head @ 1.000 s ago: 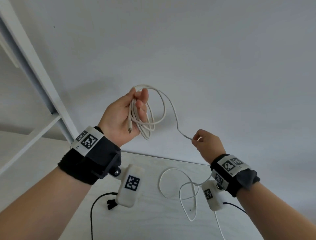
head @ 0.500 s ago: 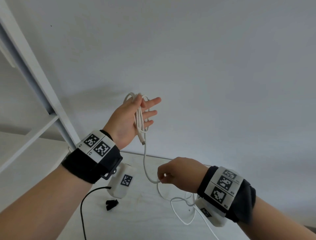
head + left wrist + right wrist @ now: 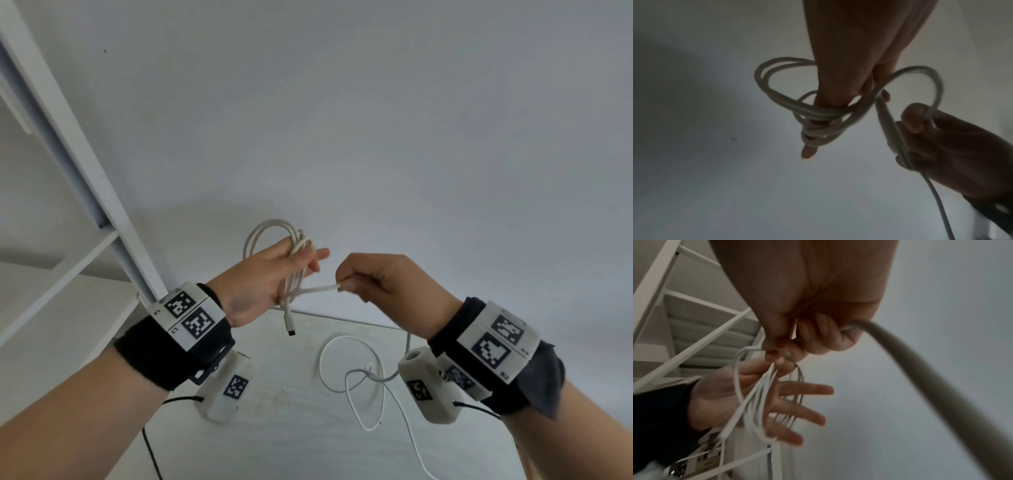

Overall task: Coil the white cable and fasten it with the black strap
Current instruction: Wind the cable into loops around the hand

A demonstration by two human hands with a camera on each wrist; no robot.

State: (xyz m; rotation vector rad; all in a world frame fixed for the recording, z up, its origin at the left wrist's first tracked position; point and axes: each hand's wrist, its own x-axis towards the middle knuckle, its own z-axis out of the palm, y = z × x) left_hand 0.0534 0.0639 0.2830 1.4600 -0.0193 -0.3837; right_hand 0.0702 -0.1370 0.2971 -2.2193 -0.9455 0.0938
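The white cable (image 3: 270, 233) is partly coiled: several loops hang over my left hand's fingers (image 3: 317, 257), raised above the table's far edge. My left hand (image 3: 301, 260) holds the loops against its palm, the fingers mostly straight, as the right wrist view shows (image 3: 777, 402). The cable's plug end (image 3: 291, 330) dangles below that hand. My right hand (image 3: 342, 284) sits just to the right and pinches a strand stretched from the coil. The rest of the cable (image 3: 346, 377) lies in loose curls on the table. No black strap shows in any view.
The pale wooden table (image 3: 291, 428) meets a grey wall behind. A white shelf frame (image 3: 85, 178) rises at the left, close to my left forearm. Black wires (image 3: 150, 452) trail from the wrist cameras across the table.
My right hand has risen from near the table to beside the left hand, bringing its strand up to the coil. The left hand has dropped a little, its fingers still spread.
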